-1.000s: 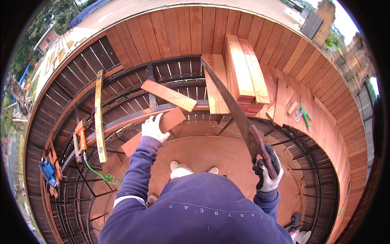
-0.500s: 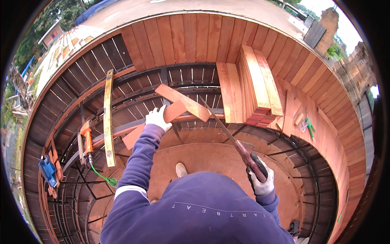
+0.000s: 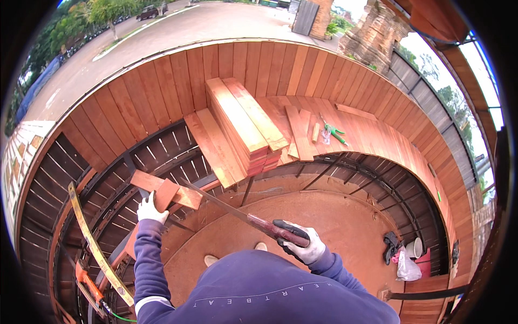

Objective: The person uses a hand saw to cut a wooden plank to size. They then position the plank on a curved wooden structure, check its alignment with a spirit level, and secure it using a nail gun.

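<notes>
My left hand [image 3: 149, 209], in a white glove, presses on a short reddish wooden board [image 3: 162, 190] that lies across the dark metal frame [image 3: 116, 186]. My right hand [image 3: 298, 242], in a white and black glove, grips the red handle of a hand saw [image 3: 237, 213]. The saw's blade runs up and left from the handle, and its tip meets the board next to my left hand. Both sleeves are dark blue.
A stack of reddish planks [image 3: 243, 127] rests on the curved wooden decking [image 3: 178, 89] ahead. A green tool [image 3: 335, 132] lies on the decking at the right. A yellow level [image 3: 97, 248] and an orange power tool [image 3: 89, 281] sit at the lower left. Bags and a cup [image 3: 407, 259] are at the right.
The saw has swung down from a raised position until its blade reaches the board by my left hand. The view has turned left, shifting the plank stack toward the middle.
</notes>
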Available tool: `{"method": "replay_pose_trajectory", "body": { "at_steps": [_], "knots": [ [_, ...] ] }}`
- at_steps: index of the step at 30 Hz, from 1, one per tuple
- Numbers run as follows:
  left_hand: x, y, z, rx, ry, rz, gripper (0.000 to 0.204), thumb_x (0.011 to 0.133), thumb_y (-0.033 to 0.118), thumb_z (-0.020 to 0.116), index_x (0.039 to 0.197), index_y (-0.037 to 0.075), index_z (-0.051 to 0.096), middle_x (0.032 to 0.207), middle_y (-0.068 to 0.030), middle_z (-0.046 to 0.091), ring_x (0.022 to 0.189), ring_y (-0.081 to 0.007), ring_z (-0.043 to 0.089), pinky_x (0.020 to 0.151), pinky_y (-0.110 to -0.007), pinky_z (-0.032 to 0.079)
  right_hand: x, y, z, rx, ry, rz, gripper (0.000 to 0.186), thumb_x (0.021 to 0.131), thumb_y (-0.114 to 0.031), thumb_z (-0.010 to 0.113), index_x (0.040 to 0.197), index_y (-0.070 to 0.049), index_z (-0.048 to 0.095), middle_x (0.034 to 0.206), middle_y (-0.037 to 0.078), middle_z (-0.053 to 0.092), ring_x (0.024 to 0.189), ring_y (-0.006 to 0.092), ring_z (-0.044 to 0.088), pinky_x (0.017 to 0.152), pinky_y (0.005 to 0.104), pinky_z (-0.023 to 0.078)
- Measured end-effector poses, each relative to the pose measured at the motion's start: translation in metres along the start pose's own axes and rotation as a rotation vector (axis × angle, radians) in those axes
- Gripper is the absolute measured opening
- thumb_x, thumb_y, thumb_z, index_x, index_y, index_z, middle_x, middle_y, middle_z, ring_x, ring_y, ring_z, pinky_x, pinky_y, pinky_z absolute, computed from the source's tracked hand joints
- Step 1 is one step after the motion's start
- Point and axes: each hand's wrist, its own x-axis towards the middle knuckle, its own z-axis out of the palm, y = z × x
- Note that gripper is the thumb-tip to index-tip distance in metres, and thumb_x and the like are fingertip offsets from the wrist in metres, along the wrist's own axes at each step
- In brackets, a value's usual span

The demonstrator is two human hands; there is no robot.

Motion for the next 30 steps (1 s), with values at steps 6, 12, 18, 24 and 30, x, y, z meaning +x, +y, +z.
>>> {"method": "replay_pose_trajectory", "body": {
  "at_steps": [6,12,18,24,30],
  "knots": [
    [0.028,-0.014,0.032,-0.292,0.195,0.025,0.098,0.072,0.037,0.085,0.153,0.010,0.037,0.137,-0.0227,0.058,0.124,-0.0397,0.059,0.106,-0.047,0.049,0.001,0.006,-0.009,0.014,-0.047,0.009,0.051,0.092,-0.008,0.072,0.140,0.000,0.059,0.120,0.014,0.073,0.103,0.0174,0.070,0.095,0.0299,0.053],
    [0.027,0.014,0.002,-0.228,0.058,-0.121,0.099,0.080,0.050,0.078,0.155,0.003,0.033,0.138,-0.0263,0.058,0.126,-0.0400,0.059,0.106,-0.044,0.050,0.003,0.015,-0.011,0.163,-0.016,0.046,0.049,0.089,-0.005,0.069,0.137,0.002,0.061,0.088,0.002,0.069,0.068,0.0068,0.058,0.062,0.0223,0.048],
    [0.008,-0.001,-0.014,-0.188,-0.015,-0.059,0.095,0.077,0.048,0.079,0.154,0.011,0.039,0.145,-0.0215,0.053,0.130,-0.0376,0.056,0.110,-0.043,0.046,0.009,0.030,-0.012,0.199,0.011,0.027,0.052,0.088,-0.007,0.070,0.137,0.005,0.060,0.090,0.004,0.069,0.067,0.0086,0.060,0.061,0.0229,0.048],
    [-0.003,-0.014,-0.021,-0.163,-0.041,0.045,0.093,0.073,0.045,0.081,0.153,0.015,0.042,0.146,-0.0217,0.052,0.129,-0.0398,0.055,0.111,-0.045,0.045,0.010,0.026,-0.020,0.213,0.085,0.024,0.054,0.089,-0.013,0.075,0.136,0.006,0.060,0.087,0.006,0.070,0.067,0.0106,0.062,0.060,0.0236,0.049],
    [-0.003,0.013,0.000,-0.082,0.010,0.102,0.095,0.074,0.047,0.081,0.155,0.019,0.040,0.147,-0.0235,0.046,0.134,-0.0427,0.045,0.113,-0.050,0.041,0.025,0.044,-0.009,0.260,0.077,-0.101,0.063,0.088,-0.017,0.074,0.142,0.007,0.054,0.111,0.011,0.070,0.075,0.0123,0.065,0.068,0.0253,0.052]
  ]
}}
